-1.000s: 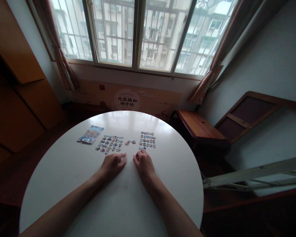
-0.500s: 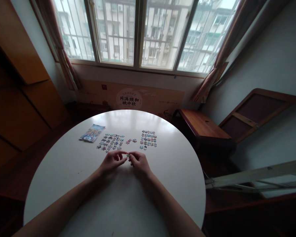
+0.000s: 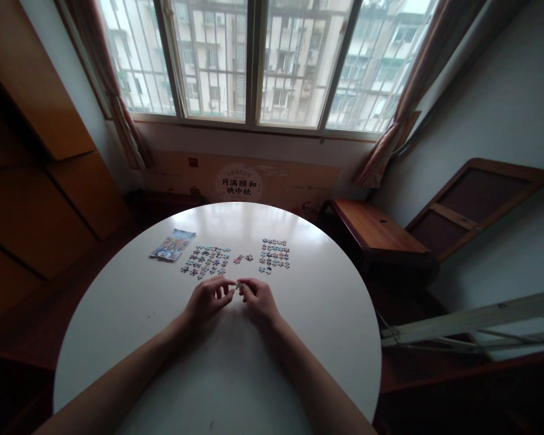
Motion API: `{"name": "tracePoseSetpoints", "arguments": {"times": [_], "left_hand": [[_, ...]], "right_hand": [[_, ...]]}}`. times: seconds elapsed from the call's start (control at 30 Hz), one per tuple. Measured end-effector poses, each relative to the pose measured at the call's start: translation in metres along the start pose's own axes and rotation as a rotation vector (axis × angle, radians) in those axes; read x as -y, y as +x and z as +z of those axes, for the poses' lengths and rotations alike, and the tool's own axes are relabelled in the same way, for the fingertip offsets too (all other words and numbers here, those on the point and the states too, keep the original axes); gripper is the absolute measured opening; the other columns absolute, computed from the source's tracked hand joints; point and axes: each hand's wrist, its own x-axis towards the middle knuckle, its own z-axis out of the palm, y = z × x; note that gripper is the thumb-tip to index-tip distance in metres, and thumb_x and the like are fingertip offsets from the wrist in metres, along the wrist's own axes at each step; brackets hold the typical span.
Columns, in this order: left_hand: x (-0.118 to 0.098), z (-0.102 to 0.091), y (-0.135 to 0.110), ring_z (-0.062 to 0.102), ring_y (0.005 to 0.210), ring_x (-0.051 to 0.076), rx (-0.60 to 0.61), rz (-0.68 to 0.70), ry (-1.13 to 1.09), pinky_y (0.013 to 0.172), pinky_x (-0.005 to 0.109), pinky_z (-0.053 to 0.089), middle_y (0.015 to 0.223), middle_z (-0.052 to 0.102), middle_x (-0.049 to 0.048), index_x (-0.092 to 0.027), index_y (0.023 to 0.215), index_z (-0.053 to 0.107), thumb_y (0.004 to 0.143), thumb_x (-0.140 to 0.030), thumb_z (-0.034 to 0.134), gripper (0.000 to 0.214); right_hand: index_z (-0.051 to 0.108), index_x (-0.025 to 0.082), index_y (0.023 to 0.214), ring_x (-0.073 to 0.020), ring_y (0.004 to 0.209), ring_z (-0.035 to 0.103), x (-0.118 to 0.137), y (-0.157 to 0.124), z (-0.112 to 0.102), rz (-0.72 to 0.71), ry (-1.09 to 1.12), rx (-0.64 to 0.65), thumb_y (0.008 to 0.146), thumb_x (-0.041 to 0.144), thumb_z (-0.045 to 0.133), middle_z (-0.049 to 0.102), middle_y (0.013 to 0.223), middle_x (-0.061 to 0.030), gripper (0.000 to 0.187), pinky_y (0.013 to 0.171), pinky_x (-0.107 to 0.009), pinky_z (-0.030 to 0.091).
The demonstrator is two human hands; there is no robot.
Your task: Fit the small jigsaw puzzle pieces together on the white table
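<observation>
Wide barred window (image 3: 217, 72) along the far wall. Nearer, a round white table (image 3: 340, 326), near edge out of view. Under the window, past the table's far edge, a pale orange banner (image 3: 299, 175) with dark characters readable as 月满颐和 over 映中秋; smaller print too faint to read. Off beyond the right edge, a low wooden stand (image 3: 376, 226).

Toward the far edge, left of centre, a broad block of jigsaw pieces (image 3: 208, 260) in loose rows; right of centre, a narrower block (image 3: 274, 249), well in from the right edge. Between the broad block and the left edge, a colourful printed sheet (image 3: 174, 244), possibly a flat packet, slanting toward the far edge; no brand or lettering legible.

On the near side of the blocks, left hand (image 3: 208, 296) and right hand (image 3: 259, 296), almost meeting. In the gap between the blocks, a small cluster of pieces (image 3: 243, 259), straight toward the far edge from the fingertips.

Smallest, a single piece (image 3: 238, 286) between the fingertips, roughly midway from left to right edge. Right thumb and forefinger pinched on its right side; left forefinger tip at the opposite side, thumb narrowly apart below, pinch or mere touch unclear. Neither hand clearly nearer; long axis too small to make out.
</observation>
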Motion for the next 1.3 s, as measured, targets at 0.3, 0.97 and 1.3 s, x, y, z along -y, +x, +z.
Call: {"name": "tracePoseSetpoints", "arguments": {"times": [0.3,0.97,1.3], "left_hand": [[0.002,0.001,0.001,0.053,0.056,0.009,-0.003,-0.005,0.030,0.056,0.020,0.043,0.068,0.064,0.0003,-0.018,0.091,0.070,0.084,-0.031,0.055,0.020],[0.004,0.002,0.001,0.057,0.059,0.012,-0.044,-0.138,0.117,0.059,0.022,0.043,0.075,0.069,0.0008,-0.020,0.089,0.070,0.084,-0.035,0.055,0.022],[0.005,0.001,0.002,0.056,0.061,0.012,0.061,-0.096,0.112,0.060,0.022,0.042,0.070,0.065,0.0011,-0.018,0.085,0.070,0.084,-0.033,0.055,0.021]], "right_hand": [[0.069,0.016,0.093,-0.0141,0.066,0.059,0.009,-0.004,-0.001,-0.113,-0.183,-0.040,0.082,0.018,0.049,0.065,0.074,-0.0045,0.023,0.063,-0.025,0.048],[0.069,0.016,0.092,-0.0133,0.067,0.057,0.012,-0.006,-0.011,-0.147,-0.412,-0.027,0.080,0.014,0.054,0.062,0.078,-0.0040,0.019,0.068,-0.025,0.046],[0.068,0.016,0.084,-0.0128,0.069,0.056,0.017,-0.007,-0.011,-0.139,-0.464,-0.013,0.080,0.014,0.058,0.061,0.078,-0.0031,0.011,0.067,-0.023,0.044]]}}
